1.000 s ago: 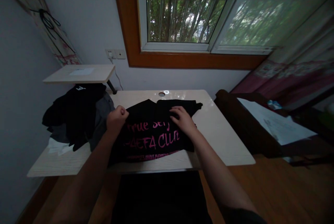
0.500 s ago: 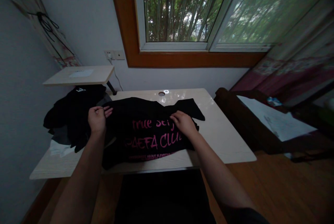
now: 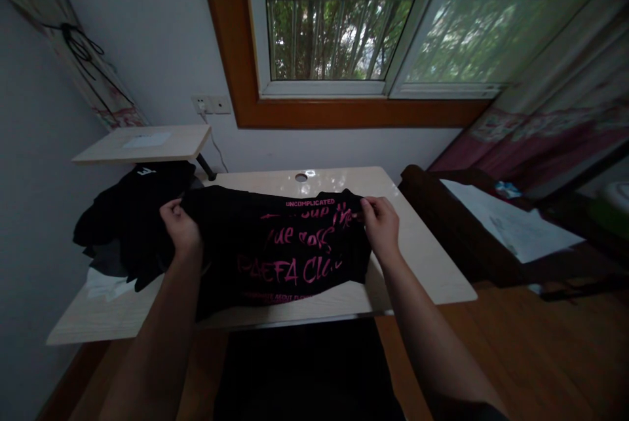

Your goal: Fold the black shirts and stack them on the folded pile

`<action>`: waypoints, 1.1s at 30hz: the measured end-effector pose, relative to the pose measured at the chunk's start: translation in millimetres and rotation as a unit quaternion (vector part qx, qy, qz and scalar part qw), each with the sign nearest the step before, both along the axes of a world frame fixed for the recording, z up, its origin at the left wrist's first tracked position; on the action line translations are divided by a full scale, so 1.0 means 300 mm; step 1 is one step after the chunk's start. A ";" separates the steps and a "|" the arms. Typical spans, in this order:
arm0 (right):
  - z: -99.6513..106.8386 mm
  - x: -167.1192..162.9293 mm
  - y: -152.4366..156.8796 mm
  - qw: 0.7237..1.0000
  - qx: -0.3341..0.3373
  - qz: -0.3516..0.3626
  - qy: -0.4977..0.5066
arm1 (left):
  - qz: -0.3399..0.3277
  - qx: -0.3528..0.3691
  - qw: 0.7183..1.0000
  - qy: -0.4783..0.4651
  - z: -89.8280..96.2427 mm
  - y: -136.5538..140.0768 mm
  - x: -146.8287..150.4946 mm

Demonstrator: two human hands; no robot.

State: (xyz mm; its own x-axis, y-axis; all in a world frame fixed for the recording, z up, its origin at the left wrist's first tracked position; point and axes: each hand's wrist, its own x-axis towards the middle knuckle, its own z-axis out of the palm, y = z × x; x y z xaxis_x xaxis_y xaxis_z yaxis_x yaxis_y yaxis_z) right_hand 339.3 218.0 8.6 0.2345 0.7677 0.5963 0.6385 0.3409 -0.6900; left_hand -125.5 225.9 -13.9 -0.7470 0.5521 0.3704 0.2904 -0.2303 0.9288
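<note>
Shirt (image 3: 282,247) on table (image 3: 417,270) below window (image 3: 334,28)

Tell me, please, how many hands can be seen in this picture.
2. The left hand grips the far left part of the black garment with pink lettering, beside the dark clothes pile; the right hand pinches its far right part. No others show.

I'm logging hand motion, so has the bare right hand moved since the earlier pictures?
Yes: the bare right hand has moved rightward, farther from the round hole in the pale wooden table.
</note>
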 end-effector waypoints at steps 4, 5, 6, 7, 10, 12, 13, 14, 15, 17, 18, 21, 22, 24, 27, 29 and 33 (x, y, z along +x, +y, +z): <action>-0.045 -0.028 -0.011 1.000 -0.013 0.015 0.018 | -0.005 0.028 0.998 0.058 0.037 -0.020 0.126; -0.053 -0.033 -0.013 0.999 -0.015 0.015 0.024 | -0.009 0.022 0.993 0.113 0.052 -0.034 0.159; -0.059 -0.038 -0.016 0.999 -0.014 0.014 0.029 | -0.020 0.011 0.985 0.172 0.064 -0.049 0.195; -0.064 -0.042 -0.019 0.999 -0.011 0.013 0.033 | -0.060 -0.004 0.972 0.229 0.073 -0.064 0.232; -0.067 -0.050 -0.027 0.999 0.002 0.006 0.041 | -0.259 -0.071 0.895 0.357 0.061 -0.098 0.356; -0.069 -0.052 -0.032 0.999 0.005 0.003 0.047 | -0.337 -0.121 0.833 0.422 0.021 -0.106 0.437; -0.071 -0.052 -0.035 0.999 0.005 0.002 0.049 | -0.353 -0.134 0.814 0.442 -0.005 -0.107 0.472; -0.075 -0.051 -0.039 0.999 0.004 0.001 0.051 | -0.364 -0.148 0.798 0.458 -0.032 -0.107 0.501; -0.081 -0.049 -0.042 0.999 0.003 0.001 0.050 | -0.369 -0.158 0.789 0.466 -0.058 -0.107 0.523; -0.098 -0.043 -0.050 0.999 0.002 0.002 0.042 | -0.366 -0.161 0.788 0.468 -0.097 -0.108 0.545; -0.108 -0.040 -0.055 0.999 0.001 0.003 0.036 | -0.358 -0.154 0.796 0.463 -0.109 -0.110 0.546; -0.133 -0.037 -0.068 1.000 -0.013 0.016 0.015 | -0.320 -0.105 0.833 0.438 -0.103 -0.124 0.523; -0.138 -0.040 -0.072 1.000 -0.020 0.022 0.008 | -0.307 -0.089 0.842 0.434 -0.089 -0.131 0.513; -0.140 -0.053 -0.081 0.999 -0.029 0.037 -0.008 | -0.290 -0.064 0.847 0.440 -0.048 -0.148 0.496; -0.125 -0.087 -0.092 0.997 -0.043 0.064 -0.031 | -0.276 -0.043 0.839 0.466 0.028 -0.176 0.484; -0.111 -0.111 -0.096 0.994 -0.055 0.081 -0.043 | -0.263 -0.033 0.836 0.480 0.076 -0.190 0.477; -0.099 -0.140 -0.093 0.989 -0.084 0.107 -0.064 | -0.217 -0.027 0.847 0.485 0.149 -0.202 0.451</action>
